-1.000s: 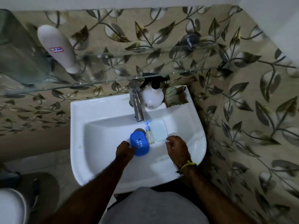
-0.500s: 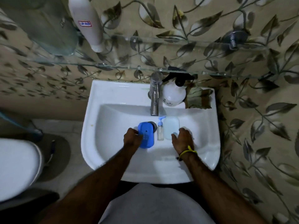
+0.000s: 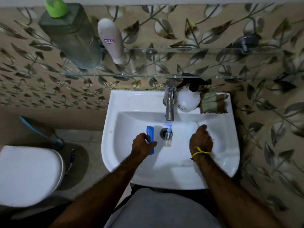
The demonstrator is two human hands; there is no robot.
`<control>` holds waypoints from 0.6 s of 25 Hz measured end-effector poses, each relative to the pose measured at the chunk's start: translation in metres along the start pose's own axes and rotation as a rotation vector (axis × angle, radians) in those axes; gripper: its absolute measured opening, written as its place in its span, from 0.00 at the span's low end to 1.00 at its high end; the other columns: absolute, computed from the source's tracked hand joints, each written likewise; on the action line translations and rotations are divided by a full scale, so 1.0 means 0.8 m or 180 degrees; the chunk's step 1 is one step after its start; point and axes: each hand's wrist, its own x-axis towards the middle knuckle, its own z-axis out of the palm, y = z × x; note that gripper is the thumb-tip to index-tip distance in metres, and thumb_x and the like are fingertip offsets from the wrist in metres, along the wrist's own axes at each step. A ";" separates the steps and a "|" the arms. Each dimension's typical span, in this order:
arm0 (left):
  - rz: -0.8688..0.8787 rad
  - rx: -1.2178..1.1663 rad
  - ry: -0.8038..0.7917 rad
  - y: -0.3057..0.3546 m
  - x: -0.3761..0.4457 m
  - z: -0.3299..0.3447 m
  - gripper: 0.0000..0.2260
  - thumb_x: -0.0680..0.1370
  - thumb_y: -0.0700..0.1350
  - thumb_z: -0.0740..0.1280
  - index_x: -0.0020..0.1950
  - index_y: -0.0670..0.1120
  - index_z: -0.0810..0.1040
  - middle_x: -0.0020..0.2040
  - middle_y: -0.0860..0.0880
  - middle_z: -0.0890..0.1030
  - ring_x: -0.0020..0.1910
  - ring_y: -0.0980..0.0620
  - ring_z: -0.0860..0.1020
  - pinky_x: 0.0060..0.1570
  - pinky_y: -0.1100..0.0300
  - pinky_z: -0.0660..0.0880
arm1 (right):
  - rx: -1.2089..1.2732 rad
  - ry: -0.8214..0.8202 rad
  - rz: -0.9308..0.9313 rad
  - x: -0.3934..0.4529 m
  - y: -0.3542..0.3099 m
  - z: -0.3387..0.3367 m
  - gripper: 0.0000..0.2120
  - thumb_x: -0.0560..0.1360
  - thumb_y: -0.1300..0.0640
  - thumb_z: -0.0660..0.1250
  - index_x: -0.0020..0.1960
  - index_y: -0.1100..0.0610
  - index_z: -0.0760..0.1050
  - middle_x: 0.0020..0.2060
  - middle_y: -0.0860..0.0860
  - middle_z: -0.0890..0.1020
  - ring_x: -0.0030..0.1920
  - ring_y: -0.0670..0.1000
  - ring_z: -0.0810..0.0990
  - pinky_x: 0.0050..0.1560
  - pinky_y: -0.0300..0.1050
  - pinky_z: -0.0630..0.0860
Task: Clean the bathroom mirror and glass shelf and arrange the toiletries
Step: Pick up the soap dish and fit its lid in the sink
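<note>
**Toiletries lifting out of the basin, the tap as your landmark**

Your left hand (image 3: 142,143) now grips the blue case (image 3: 151,139), tipped up on edge left of the tap (image 3: 169,102); half a second ago it lay flat by the drain. Your right hand (image 3: 201,140) has closed around the pale soap box (image 3: 191,131), right of the tap. So the return to the glass shelf (image 3: 164,76) looks begun. Count: one small pump bottle (image 3: 168,137) below the tap, two bottles on the shelf, one spray bottle (image 3: 188,100) and one cloth (image 3: 213,102) beside the tap.

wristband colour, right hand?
Yellow: the wristband on the right hand, head view.
</note>
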 end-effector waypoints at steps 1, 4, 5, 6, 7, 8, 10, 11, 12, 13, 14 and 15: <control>-0.0055 -0.0176 -0.0148 0.005 0.000 0.000 0.16 0.68 0.42 0.80 0.38 0.46 0.71 0.40 0.44 0.79 0.36 0.45 0.79 0.41 0.45 0.83 | -0.0068 0.0254 -0.0261 -0.003 0.004 -0.006 0.23 0.68 0.69 0.67 0.63 0.70 0.71 0.38 0.64 0.80 0.38 0.66 0.81 0.35 0.53 0.77; -0.0160 -0.0578 -0.0532 0.020 0.000 -0.001 0.18 0.68 0.36 0.79 0.36 0.44 0.69 0.37 0.43 0.77 0.36 0.43 0.79 0.37 0.48 0.83 | -0.0679 0.1148 -0.1336 -0.013 0.016 -0.025 0.16 0.64 0.70 0.68 0.52 0.62 0.76 0.34 0.57 0.77 0.33 0.60 0.78 0.31 0.49 0.75; -0.0148 -0.0597 -0.0615 0.022 -0.001 -0.002 0.18 0.68 0.35 0.78 0.35 0.44 0.68 0.36 0.43 0.76 0.35 0.44 0.78 0.33 0.52 0.81 | -0.0884 0.1412 -0.1771 -0.019 0.016 -0.031 0.13 0.68 0.70 0.66 0.51 0.60 0.77 0.35 0.56 0.77 0.35 0.59 0.77 0.34 0.49 0.74; -0.0120 -0.0584 -0.0687 0.024 -0.001 -0.003 0.18 0.68 0.35 0.78 0.34 0.44 0.68 0.34 0.43 0.75 0.32 0.45 0.77 0.31 0.55 0.79 | -0.1063 0.1639 -0.2107 -0.025 0.014 -0.036 0.11 0.70 0.69 0.66 0.50 0.59 0.78 0.35 0.55 0.77 0.35 0.58 0.76 0.37 0.50 0.73; -0.0093 -0.0562 -0.0743 0.025 0.000 -0.003 0.18 0.68 0.34 0.78 0.33 0.44 0.68 0.32 0.43 0.74 0.28 0.47 0.75 0.29 0.57 0.77 | -0.1234 0.1756 -0.2289 -0.027 0.013 -0.038 0.10 0.72 0.69 0.66 0.49 0.58 0.79 0.36 0.55 0.76 0.35 0.57 0.76 0.39 0.51 0.72; -0.0058 -0.0538 -0.0834 0.024 0.000 -0.002 0.19 0.68 0.33 0.78 0.32 0.44 0.67 0.31 0.43 0.73 0.24 0.49 0.73 0.29 0.57 0.75 | -0.1401 0.1866 -0.2307 -0.028 0.015 -0.037 0.09 0.72 0.68 0.65 0.49 0.58 0.80 0.36 0.55 0.77 0.35 0.57 0.76 0.41 0.51 0.72; -0.0023 -0.0512 -0.1037 0.025 -0.003 -0.004 0.19 0.68 0.34 0.78 0.31 0.44 0.67 0.29 0.44 0.72 0.21 0.50 0.71 0.28 0.58 0.72 | -0.1563 0.2100 -0.2127 -0.027 0.018 -0.038 0.13 0.75 0.69 0.60 0.51 0.60 0.81 0.38 0.56 0.78 0.35 0.57 0.77 0.43 0.52 0.70; -0.0003 -0.0502 -0.1097 0.025 -0.004 -0.007 0.19 0.67 0.35 0.78 0.31 0.44 0.67 0.30 0.44 0.72 0.22 0.49 0.71 0.28 0.58 0.72 | -0.1582 0.2171 -0.2105 -0.028 0.016 -0.038 0.14 0.76 0.69 0.59 0.53 0.61 0.81 0.38 0.56 0.79 0.35 0.57 0.77 0.44 0.52 0.70; 0.0035 -0.0474 -0.1098 0.024 -0.004 -0.008 0.20 0.67 0.36 0.79 0.31 0.45 0.67 0.31 0.45 0.73 0.24 0.49 0.73 0.29 0.57 0.74 | -0.1605 0.2241 -0.2172 -0.029 0.016 -0.037 0.14 0.77 0.70 0.58 0.54 0.62 0.81 0.38 0.56 0.80 0.35 0.57 0.76 0.44 0.52 0.71; 0.0090 -0.0437 -0.1049 0.023 -0.005 -0.009 0.20 0.66 0.39 0.80 0.32 0.45 0.68 0.32 0.46 0.74 0.28 0.48 0.74 0.31 0.55 0.77 | -0.1632 0.2285 -0.2251 -0.033 0.015 -0.039 0.14 0.77 0.70 0.58 0.54 0.62 0.81 0.39 0.57 0.80 0.34 0.57 0.76 0.44 0.52 0.72; 0.0145 -0.0372 -0.0979 0.021 -0.007 -0.010 0.20 0.65 0.41 0.82 0.33 0.46 0.68 0.33 0.48 0.75 0.32 0.48 0.76 0.36 0.51 0.79 | -0.1605 0.2353 -0.2313 -0.038 0.014 -0.040 0.14 0.77 0.70 0.58 0.54 0.63 0.81 0.39 0.57 0.80 0.34 0.57 0.76 0.44 0.52 0.73; 0.0189 -0.0320 -0.0934 0.019 -0.009 -0.010 0.21 0.64 0.44 0.82 0.35 0.47 0.69 0.35 0.49 0.76 0.35 0.48 0.77 0.40 0.49 0.81 | -0.1565 0.2414 -0.2342 -0.045 0.011 -0.041 0.13 0.77 0.70 0.59 0.54 0.63 0.81 0.39 0.57 0.80 0.34 0.57 0.76 0.44 0.52 0.73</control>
